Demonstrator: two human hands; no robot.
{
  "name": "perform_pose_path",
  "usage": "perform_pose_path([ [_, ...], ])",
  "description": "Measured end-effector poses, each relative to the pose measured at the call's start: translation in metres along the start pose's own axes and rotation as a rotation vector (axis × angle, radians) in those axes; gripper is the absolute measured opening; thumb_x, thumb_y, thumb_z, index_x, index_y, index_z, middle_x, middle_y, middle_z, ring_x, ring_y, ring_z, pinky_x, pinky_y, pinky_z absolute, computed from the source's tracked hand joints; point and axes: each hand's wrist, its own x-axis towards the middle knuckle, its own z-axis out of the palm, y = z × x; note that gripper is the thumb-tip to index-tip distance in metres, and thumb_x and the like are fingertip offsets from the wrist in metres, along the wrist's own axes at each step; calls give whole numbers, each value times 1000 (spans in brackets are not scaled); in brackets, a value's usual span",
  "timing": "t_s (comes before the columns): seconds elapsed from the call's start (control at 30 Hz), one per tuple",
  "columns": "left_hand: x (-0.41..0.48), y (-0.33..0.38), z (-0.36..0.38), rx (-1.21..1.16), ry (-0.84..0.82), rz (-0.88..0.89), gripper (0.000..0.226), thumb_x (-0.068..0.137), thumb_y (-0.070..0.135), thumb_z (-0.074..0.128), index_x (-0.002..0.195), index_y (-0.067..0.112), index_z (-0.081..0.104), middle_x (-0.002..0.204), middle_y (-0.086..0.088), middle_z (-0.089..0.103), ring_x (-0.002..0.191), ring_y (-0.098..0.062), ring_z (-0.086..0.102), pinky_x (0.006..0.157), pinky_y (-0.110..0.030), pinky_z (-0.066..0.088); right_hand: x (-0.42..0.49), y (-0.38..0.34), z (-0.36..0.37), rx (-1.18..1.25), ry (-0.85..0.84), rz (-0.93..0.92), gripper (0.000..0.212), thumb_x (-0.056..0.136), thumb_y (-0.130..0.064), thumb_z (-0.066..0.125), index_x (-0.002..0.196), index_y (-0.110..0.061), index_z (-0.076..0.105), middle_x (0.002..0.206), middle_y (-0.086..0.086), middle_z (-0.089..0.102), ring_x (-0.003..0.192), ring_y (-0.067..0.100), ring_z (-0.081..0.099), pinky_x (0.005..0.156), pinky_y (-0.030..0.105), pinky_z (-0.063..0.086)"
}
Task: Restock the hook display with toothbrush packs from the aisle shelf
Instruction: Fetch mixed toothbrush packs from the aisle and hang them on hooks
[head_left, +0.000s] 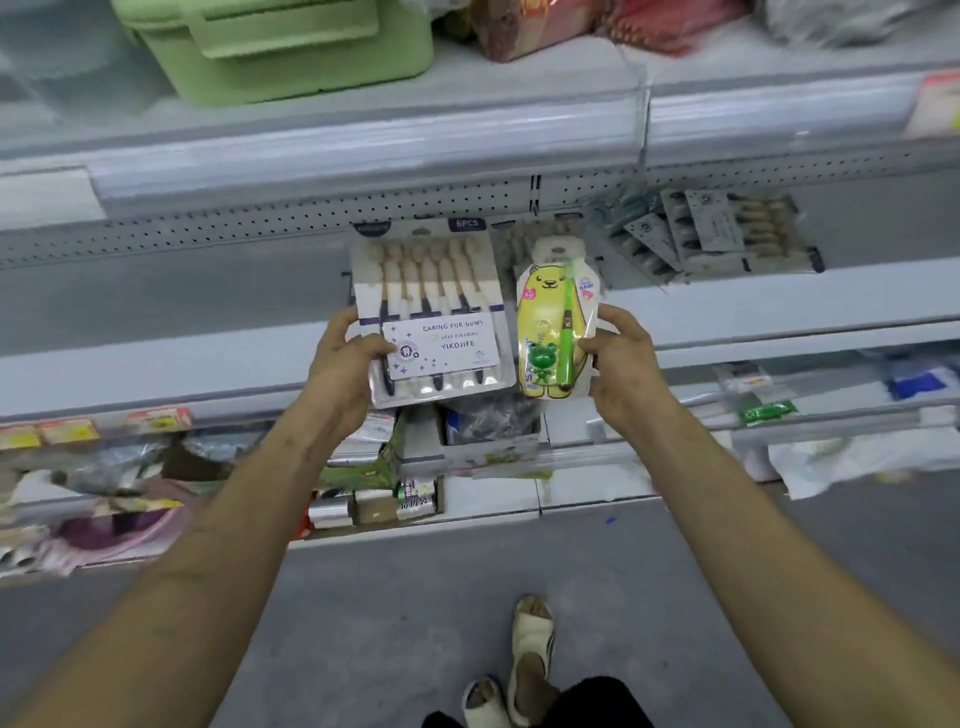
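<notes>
A person's left grip (343, 358) clasps the lower left edge of a white-and-purple six-brush blister pack (436, 312). The right grip (623, 358) pinches a yellow bear-shaped child's toothbrush pack (550, 322). Both are held before the grey perforated back panel (260, 228). Both packs stand upright, long axes vertical, hang tabs uppermost. Light, stiff and probably slick, they seem best held low, leaving the tabs free.
</notes>
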Motion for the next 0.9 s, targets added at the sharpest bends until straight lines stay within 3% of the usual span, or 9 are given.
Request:
perform_pose_path([
  [0.07,-9,-4,19,60,-42,45,53,91,-6,56,134,23,57,109,-8,78,103,-24,74,76,-35,61,-16,-3,-24,-25,39,-51,50,91,16,42,119,-18,65,93,8,69,75,20,64,71,38,52],
  [0.17,-29,-16,61,141,-148,98,46,93,-5,51,133,18,56,104,-2,75,92,-18,71,68,-28,56,-44,-6,-76,-33,160,-103,51,90,13,41,123,-18,65,99,6,66,80,19,64,66,31,48],
  [0.33,-72,-55,139,153,-388,112,46,93,-4,55,129,24,56,115,-5,77,100,-20,75,83,-41,63,-87,-12,-170,35,352,-185,51,89,13,42,119,-20,66,114,15,67,94,25,63,78,40,52],
  [0.43,-99,-75,191,199,-470,112,44,94,-2,57,129,25,56,116,-2,76,102,-19,75,78,-36,64,-101,-15,-225,113,461,-181,54,90,10,45,125,-24,66,117,13,71,96,24,71,75,43,60],
  [0.57,-127,-99,266,244,-579,107,44,94,-1,58,130,24,56,115,-5,77,100,-19,75,77,-35,62,-112,-19,-299,178,563,-195,51,93,9,44,120,-28,66,122,12,69,109,31,71,90,55,61],
  [0.6,-132,-105,287,245,-605,108,44,94,-2,57,130,24,57,115,-5,77,99,-18,75,74,-33,62,-113,-23,-318,189,587,-203,50,94,9,43,119,-29,65,121,11,68,107,29,71,87,53,62],
  [0.67,-148,-115,334,262,-656,102,47,93,-2,57,132,24,59,114,-4,77,96,-16,76,70,-29,60,-118,-32,-360,213,635,-212,49,96,9,42,122,-27,63,115,7,67,93,21,71,67,40,60],
  [0.73,-166,-123,387,291,-708,97,50,89,3,60,131,30,60,115,-2,77,98,-18,77,72,-35,61,-123,-46,-409,231,684,-220,49,97,10,41,129,-21,61,112,4,65,84,15,69,56,30,54],
  [0.9,-223,-148,536,336,-793,129,47,90,3,61,126,33,63,109,1,79,97,-17,77,72,-34,61,-132,-90,-542,253,797,-285,50,93,14,40,126,-17,62,122,8,66,93,19,69,67,35,53],
])
